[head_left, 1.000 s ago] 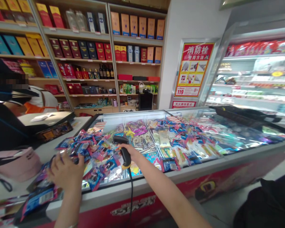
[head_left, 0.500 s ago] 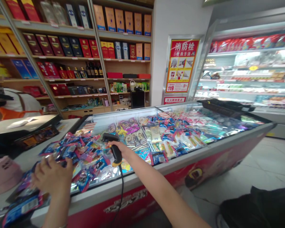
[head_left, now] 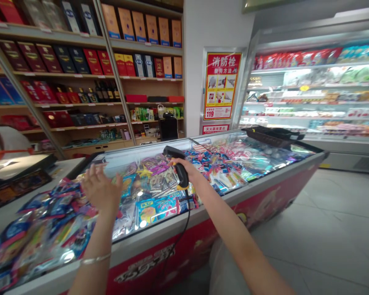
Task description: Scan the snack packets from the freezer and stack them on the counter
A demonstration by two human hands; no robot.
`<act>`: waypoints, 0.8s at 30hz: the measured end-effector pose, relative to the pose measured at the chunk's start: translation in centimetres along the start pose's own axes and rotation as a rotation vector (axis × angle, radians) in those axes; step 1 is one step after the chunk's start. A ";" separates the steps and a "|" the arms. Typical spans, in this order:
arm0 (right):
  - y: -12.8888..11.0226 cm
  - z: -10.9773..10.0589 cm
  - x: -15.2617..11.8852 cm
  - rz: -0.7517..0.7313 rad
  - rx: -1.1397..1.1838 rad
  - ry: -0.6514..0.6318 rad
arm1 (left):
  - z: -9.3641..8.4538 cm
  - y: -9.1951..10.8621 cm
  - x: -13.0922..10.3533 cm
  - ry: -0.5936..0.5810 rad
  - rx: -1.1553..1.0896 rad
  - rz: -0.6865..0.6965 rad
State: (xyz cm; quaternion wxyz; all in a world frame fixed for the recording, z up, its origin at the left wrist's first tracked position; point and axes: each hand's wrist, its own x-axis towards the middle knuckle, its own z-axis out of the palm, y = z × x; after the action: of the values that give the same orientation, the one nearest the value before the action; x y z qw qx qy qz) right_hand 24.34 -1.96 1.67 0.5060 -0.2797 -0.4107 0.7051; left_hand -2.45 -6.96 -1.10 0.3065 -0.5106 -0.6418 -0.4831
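My right hand is wrapped round the handle of a black and yellow barcode scanner, held above the glass top of a chest freezer. From the scanner's base a black cord hangs down over the freezer's front. My left hand is raised over the freezer's left part, fingers spread, with nothing seen in it. Below and left of it lies a heap of blue and pink snack packets. One blue packet rests on the glass under the scanner.
A counter adjoins the freezer on the left, with part of a person behind it. Shelves of boxes stand at the back. A black tray sits on the freezer's far end. At right is a lit refrigerated display.
My view has turned right. The scanner in my right hand has moved right and away from the packet heap. My left hand has lifted off the packets and moved right.
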 end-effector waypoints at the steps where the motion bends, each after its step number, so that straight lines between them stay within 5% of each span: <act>1: -1.0 -1.2 -0.4 -0.013 -0.005 0.015 | 0.9 1.7 -0.2 -0.037 -0.031 0.021; 7: -4.7 -8.8 -3.0 -0.075 -0.048 0.238 | 6.1 11.8 -2.9 -0.288 -0.194 0.215; 13: -4.6 -15.5 -3.9 -0.076 -0.008 0.393 | 10.8 18.7 -6.5 -0.700 -0.332 0.434; 18: -3.4 -19.2 -3.6 -0.028 0.017 0.463 | 13.7 20.7 -9.1 -1.057 -0.480 0.523; 24: -1.9 -21.6 -2.8 -0.007 -0.010 0.509 | 15.8 20.5 -11.2 -1.135 -0.715 0.569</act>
State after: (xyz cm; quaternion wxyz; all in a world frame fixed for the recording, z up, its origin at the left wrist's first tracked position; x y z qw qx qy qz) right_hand 43.65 2.09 -7.68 0.5941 -0.4492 -0.2748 0.6080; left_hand 21.84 4.04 -10.17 -0.1451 -0.8985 -0.3473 -0.2257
